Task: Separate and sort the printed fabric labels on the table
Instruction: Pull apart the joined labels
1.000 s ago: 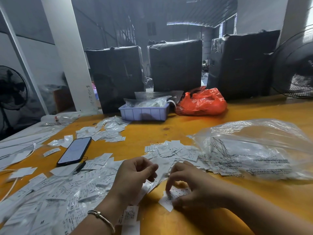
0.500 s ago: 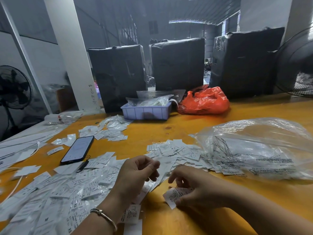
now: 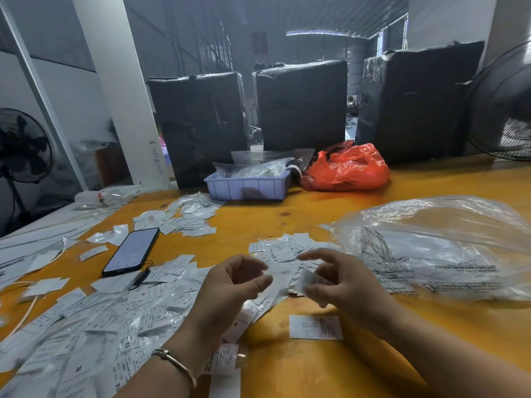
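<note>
Head view: sorting well under way but far from finished, judging by the spread of unsorted printed fabric labels (image 3: 94, 320) lying loose across the near left of the yellow desk (image 3: 359, 377) and a smaller heap (image 3: 283, 248) just beyond the hands. Holding both hands raised a little above the desk, close together but not touching. Right hand (image 3: 342, 280) pinching one small label (image 3: 309, 280) between thumb and curled fingers, the piece tilted and blurred, so hard to tell which way its print is facing or where its long axis is running. Left hand (image 3: 232, 285) hanging half curled with thumb and fingers apart, gripping nothing that can be made out. Lying flat on the desk just near of the right hand, a single label (image 3: 314, 327), long axis running left to right, printed side up, text too small to read. Appearing to be in the step of separating one label and checking it before assigning it to a group. Calling next, probably, for reading the size mark and laying the held piece down with its like, flat and aligned with the single label below. Sitting well apart: a phone (image 3: 130, 251) to the left, a clear plastic bag (image 3: 436, 248) to the right, a lilac tray (image 3: 248, 186) and an orange bag (image 3: 347, 168) at the far edge.
</note>
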A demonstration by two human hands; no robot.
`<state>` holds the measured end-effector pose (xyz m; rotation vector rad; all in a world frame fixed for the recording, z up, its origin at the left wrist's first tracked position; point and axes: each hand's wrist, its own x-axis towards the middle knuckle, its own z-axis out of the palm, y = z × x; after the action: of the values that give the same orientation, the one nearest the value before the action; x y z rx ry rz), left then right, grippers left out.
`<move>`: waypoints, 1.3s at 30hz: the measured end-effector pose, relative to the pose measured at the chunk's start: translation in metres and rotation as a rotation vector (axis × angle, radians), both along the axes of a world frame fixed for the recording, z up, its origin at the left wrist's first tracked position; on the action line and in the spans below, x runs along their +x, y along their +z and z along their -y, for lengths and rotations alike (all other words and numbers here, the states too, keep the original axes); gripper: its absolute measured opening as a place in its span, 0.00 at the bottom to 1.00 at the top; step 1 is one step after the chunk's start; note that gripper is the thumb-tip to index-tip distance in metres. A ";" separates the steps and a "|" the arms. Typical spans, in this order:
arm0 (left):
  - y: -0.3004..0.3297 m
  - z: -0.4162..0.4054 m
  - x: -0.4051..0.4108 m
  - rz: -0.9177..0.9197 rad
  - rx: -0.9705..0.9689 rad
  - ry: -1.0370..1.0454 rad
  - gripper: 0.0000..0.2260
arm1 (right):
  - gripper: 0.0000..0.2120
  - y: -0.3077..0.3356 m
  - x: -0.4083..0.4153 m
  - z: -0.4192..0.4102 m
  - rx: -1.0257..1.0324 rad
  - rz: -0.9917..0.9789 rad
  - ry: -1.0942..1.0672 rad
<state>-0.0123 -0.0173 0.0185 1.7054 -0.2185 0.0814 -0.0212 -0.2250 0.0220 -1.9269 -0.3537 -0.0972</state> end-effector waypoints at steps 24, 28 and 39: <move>0.008 0.012 -0.010 -0.036 -0.139 -0.166 0.10 | 0.15 0.003 -0.008 -0.007 0.196 -0.132 0.200; 0.006 0.013 -0.009 -0.010 -0.098 -0.185 0.12 | 0.11 0.005 -0.004 -0.004 0.256 -0.059 0.158; 0.003 0.014 -0.009 0.107 0.102 -0.101 0.02 | 0.18 0.010 0.005 0.009 0.477 -0.046 0.025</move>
<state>-0.0211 -0.0318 0.0212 1.7903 -0.3945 0.0881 -0.0161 -0.2335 0.0321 -1.4501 -0.2930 -0.1097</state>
